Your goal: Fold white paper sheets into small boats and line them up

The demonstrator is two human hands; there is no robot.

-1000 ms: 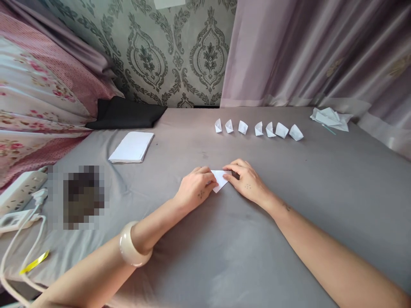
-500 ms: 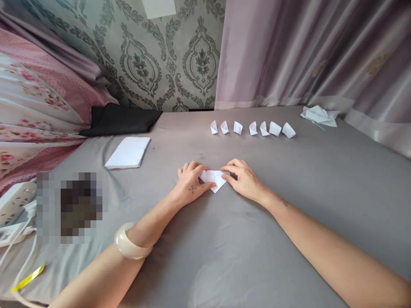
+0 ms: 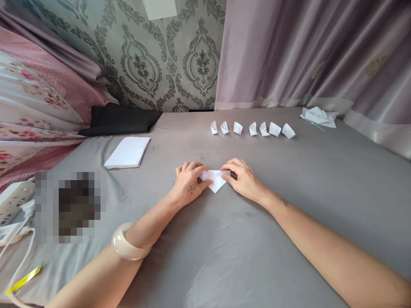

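Note:
A small white folded paper (image 3: 215,179), pointing toward me like a triangle, lies on the grey sheet (image 3: 224,239). My left hand (image 3: 189,184) pinches its left edge with curled fingers and thumb. My right hand (image 3: 243,181) presses its right edge with bent fingers. A cream bangle (image 3: 126,247) sits on my left wrist. Beyond the hands, a row of several small folded white paper pieces (image 3: 253,128) stands on the sheet.
A stack of white paper sheets (image 3: 127,152) lies at the left, a black cloth (image 3: 120,119) behind it. Crumpled white paper (image 3: 317,116) sits at the far right by the curtain. A power strip with white cords (image 3: 14,201) and a yellow strip (image 3: 22,280) lie at the left edge.
My left hand slid a little leftward off the paper, uncovering more of it, and the paper's left flap now shows folded. My right hand stays on the right edge.

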